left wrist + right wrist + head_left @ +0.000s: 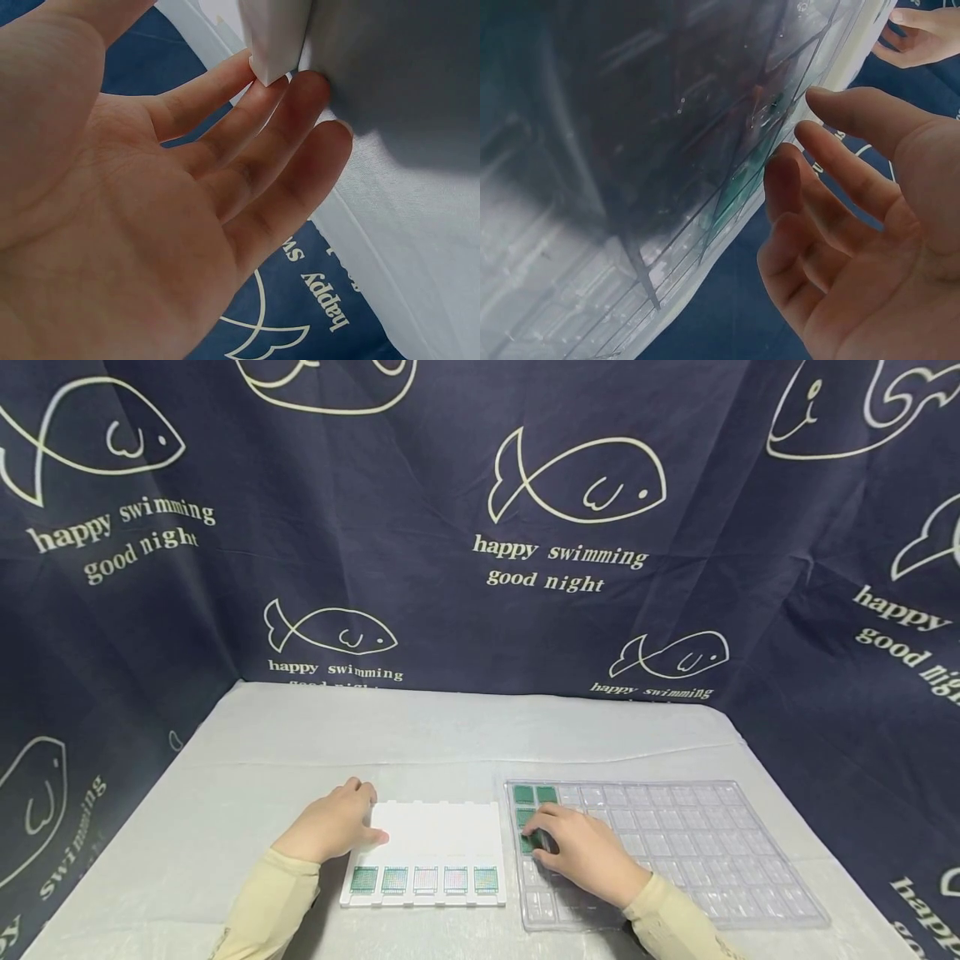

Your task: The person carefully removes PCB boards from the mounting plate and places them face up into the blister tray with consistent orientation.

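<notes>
A white slotted tray [442, 831] lies before me, with several small green circuit boards [395, 880] in a row along its near edge. My left hand [337, 818] is at its left side, the thumb over the top. In the left wrist view, its fairly straight fingers touch the white tray's edge [277, 37]. My right hand [588, 852] reaches over the left columns of a clear compartment tray [697, 843], fingers bent downward. Beside its fingertips are green boards [526, 817] in the leftmost column. Nothing shows between thumb and fingers in the right wrist view.
Both trays lie side by side on a white-covered table [450, 735], a narrow gap between them. A dark blue curtain [450, 527] with fish drawings and lettering surrounds the back and sides.
</notes>
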Available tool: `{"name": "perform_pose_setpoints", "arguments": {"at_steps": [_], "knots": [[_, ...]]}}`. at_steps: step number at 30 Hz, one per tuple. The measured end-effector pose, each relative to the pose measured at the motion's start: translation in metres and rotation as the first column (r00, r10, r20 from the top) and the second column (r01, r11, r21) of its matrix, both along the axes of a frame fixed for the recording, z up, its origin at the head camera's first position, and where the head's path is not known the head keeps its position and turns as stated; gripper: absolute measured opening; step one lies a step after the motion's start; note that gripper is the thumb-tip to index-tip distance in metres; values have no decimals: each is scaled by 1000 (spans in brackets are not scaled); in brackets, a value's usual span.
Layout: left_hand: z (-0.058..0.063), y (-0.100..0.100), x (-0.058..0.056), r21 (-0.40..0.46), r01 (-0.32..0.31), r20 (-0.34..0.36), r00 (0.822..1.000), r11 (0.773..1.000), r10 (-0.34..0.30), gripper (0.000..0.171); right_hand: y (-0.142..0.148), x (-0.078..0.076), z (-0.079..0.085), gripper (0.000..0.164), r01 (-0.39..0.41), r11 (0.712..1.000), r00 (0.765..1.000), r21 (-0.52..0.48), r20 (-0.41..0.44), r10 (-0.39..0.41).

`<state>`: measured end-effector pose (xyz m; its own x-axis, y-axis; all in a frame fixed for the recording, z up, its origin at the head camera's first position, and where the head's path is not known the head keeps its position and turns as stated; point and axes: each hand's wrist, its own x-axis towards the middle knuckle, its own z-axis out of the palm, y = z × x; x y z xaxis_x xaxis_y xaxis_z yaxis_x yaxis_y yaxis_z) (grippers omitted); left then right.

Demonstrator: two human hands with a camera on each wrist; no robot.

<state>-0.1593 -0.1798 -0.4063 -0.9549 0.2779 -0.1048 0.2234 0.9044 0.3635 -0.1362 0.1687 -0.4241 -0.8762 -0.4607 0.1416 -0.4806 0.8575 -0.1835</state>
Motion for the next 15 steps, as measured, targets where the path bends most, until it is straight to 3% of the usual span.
{"name": "perform_pose_setpoints", "arguments": {"at_steps": [15], "knots": [[-3, -1, -1, 9, 17, -16, 1000, 1000, -16, 53, -1, 1, 1, 28, -13, 1000, 1000, 8, -12, 13]]}}
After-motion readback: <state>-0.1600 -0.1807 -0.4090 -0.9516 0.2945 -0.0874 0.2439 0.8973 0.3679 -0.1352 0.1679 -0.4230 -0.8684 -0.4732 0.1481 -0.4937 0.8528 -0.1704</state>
